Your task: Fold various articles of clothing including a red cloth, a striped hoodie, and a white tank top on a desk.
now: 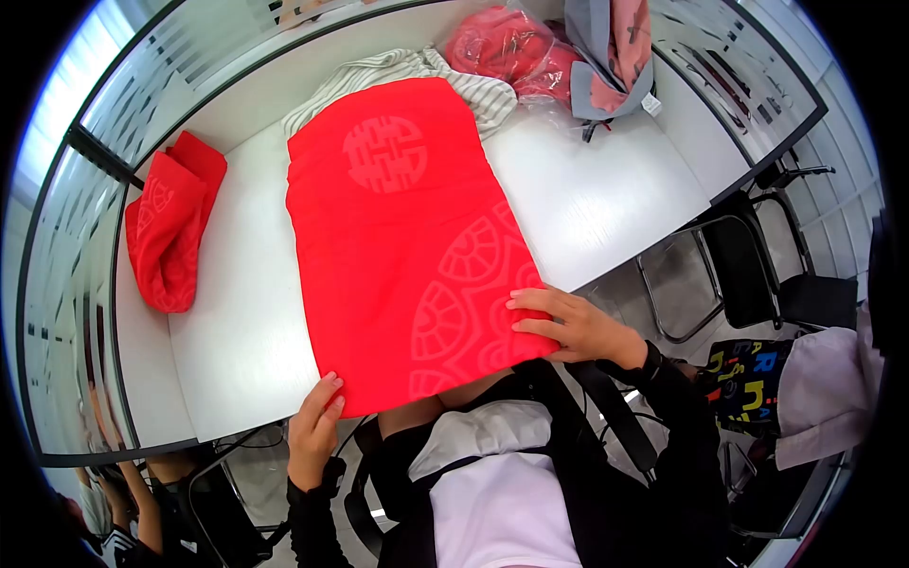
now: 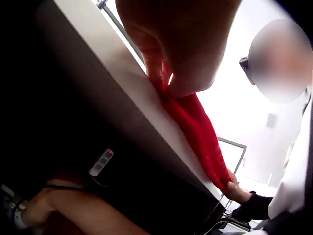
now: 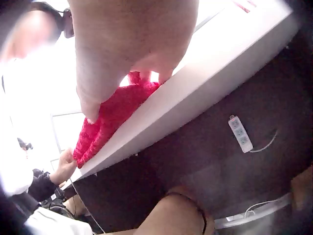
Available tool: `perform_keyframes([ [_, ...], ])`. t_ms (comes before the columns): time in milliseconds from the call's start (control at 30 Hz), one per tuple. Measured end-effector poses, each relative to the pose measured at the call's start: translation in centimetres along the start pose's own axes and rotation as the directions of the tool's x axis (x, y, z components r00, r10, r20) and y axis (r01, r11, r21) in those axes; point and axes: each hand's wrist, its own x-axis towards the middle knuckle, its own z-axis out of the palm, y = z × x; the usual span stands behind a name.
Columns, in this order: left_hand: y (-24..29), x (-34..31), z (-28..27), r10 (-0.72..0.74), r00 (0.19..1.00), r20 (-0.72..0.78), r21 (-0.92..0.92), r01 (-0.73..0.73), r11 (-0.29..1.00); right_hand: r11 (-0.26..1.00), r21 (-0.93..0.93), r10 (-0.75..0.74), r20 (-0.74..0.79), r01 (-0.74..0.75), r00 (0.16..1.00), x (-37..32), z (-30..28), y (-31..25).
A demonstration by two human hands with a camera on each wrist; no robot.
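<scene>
A red towel (image 1: 398, 246) with a pale round emblem and fan-shaped patterns lies spread over the white table, its near edge reaching past the table's front edge. My left hand (image 1: 312, 431) pinches its near left corner, thumb underneath and fingers on top. At the near right corner my right hand (image 1: 582, 329) grips the same towel with fingers laid over its surface. In the left wrist view the towel's edge (image 2: 203, 139) hangs stretched between both hands. The right wrist view shows the fuzzy red edge (image 3: 110, 120) below the right hand.
Another red cloth (image 1: 175, 222) lies folded at the table's left. Behind the towel are a striped cloth (image 1: 492, 99), red items in a clear plastic bag (image 1: 507, 47) and a grey-and-pink bag (image 1: 611, 66). Low partitions border the table; black chairs (image 1: 757, 256) stand right.
</scene>
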Motion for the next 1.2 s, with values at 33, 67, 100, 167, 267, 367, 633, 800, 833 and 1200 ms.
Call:
perform_keyframes([
  [33, 0.0, -0.1, -0.1, -0.023, 1.0, 0.016, 0.003, 0.022, 1.0, 1.0, -0.003, 0.002, -0.021, -0.002, 1.0, 0.0, 0.2, 0.0],
  [67, 0.0, -0.3, -0.2, -0.047, 0.998, 0.031, 0.007, 0.047, 0.999, 1.0, -0.005, 0.002, -0.041, -0.002, 0.999, 0.0, 0.5, 0.0],
  [100, 0.0, -0.5, -0.2, -0.052, 0.998, 0.029, -0.019, 0.053, 0.998, 0.996, -0.083, -0.026, -0.057, 0.021, 0.998, 0.0, 0.9, 0.3],
  [167, 0.1, -0.7, 0.1, -0.064, 0.998, 0.024, -0.073, 0.065, 0.995, 0.969, -0.238, -0.086, -0.081, 0.064, 0.993, -0.3, 1.9, 1.0],
  [267, 0.0, -0.1, 0.2, 0.01, 0.999, 0.039, 0.192, -0.018, 0.981, 0.941, -0.339, -0.058, -0.111, 0.017, 0.992, -0.2, 2.3, 0.8],
  [367, 0.3, 0.9, 0.0, 0.002, 1.0, 0.009, 0.155, -0.003, 0.988, 0.946, -0.322, -0.038, -0.166, -0.018, 0.985, 1.1, 1.6, 0.6],
  [633, 2.8, 2.8, -5.5, 0.095, 0.995, 0.017, -0.214, -0.089, 0.973, 0.985, 0.083, -0.141, -0.115, 0.151, 0.983, 2.7, -4.9, -2.8],
  [800, 2.8, 3.9, -7.7, 0.224, 0.97, -0.096, -0.626, -0.234, 0.744, 0.873, 0.467, -0.113, -0.086, 0.14, 0.99, 3.3, -8.2, -5.5],
  [833, 2.7, 4.4, -8.0, 0.234, 0.967, -0.1, -0.688, -0.237, 0.686, 0.925, 0.378, -0.04, -0.016, 0.043, 0.999, 3.2, -8.6, -5.2],
  [1200, -7.6, 17.2, -4.6, -0.663, 0.72, 0.207, -0.752, 0.55, 0.363, 0.79, 0.387, 0.547, -0.092, -0.476, 0.832, 16.7, -7.8, 8.3],
])
